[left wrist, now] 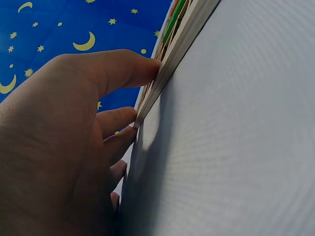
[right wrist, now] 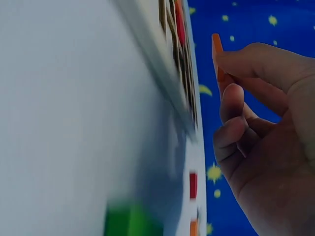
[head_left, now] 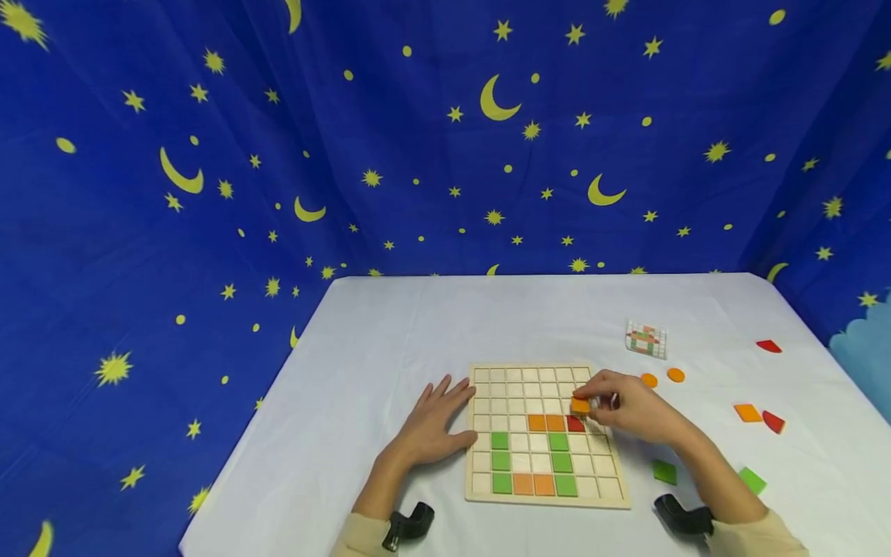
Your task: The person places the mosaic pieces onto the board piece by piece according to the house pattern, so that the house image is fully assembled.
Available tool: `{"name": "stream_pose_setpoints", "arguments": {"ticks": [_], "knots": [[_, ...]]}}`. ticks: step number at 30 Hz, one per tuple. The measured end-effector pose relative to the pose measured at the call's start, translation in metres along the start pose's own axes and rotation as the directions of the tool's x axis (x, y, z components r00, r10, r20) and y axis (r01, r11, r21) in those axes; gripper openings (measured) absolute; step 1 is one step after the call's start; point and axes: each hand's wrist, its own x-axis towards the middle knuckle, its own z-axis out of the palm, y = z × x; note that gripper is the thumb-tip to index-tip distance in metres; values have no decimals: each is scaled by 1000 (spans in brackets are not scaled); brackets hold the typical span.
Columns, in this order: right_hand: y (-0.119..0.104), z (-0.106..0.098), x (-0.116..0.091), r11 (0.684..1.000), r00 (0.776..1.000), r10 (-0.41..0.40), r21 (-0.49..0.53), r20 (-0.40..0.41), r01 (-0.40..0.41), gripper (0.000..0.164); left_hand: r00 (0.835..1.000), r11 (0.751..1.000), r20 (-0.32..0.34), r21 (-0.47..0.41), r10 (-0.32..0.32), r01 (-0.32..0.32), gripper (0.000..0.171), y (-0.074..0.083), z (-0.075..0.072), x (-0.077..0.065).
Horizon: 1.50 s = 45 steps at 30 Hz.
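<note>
A wooden grid board lies on the white table. Green tiles, orange tiles and one red tile fill some of its squares. My right hand pinches an orange square tile between thumb and fingers, over the board's right part near the red tile. In the right wrist view that orange tile is seen nearly edge-on, above the board's surface. My left hand is spread at the board's left side; in the left wrist view its thumb touches the board's edge.
A small pattern card lies behind the right hand. Loose pieces are scattered at the right: orange discs, red curved pieces, an orange square and green squares. A blue starry curtain stands behind the table.
</note>
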Motion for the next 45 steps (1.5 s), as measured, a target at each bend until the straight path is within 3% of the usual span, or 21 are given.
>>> {"name": "stream_pose_setpoints", "arguments": {"ticks": [10,18,27,45], "knots": [[-23,28,21,991,991,-99,98,90,90,28,1000,1000,4,5,-13,13,73,1,2,1],[-40,45,39,981,972,-193,35,134,190,28,1000,1000,1,3,-14,14,73,0,1,1],[-46,57,47,984,971,-156,-62,180,169,24,1000,1000,7,12,-17,17,73,0,1,2],[-45,65,49,970,969,-194,-120,155,213,23,1000,1000,-5,13,-4,4,72,-2,4,3]]}}
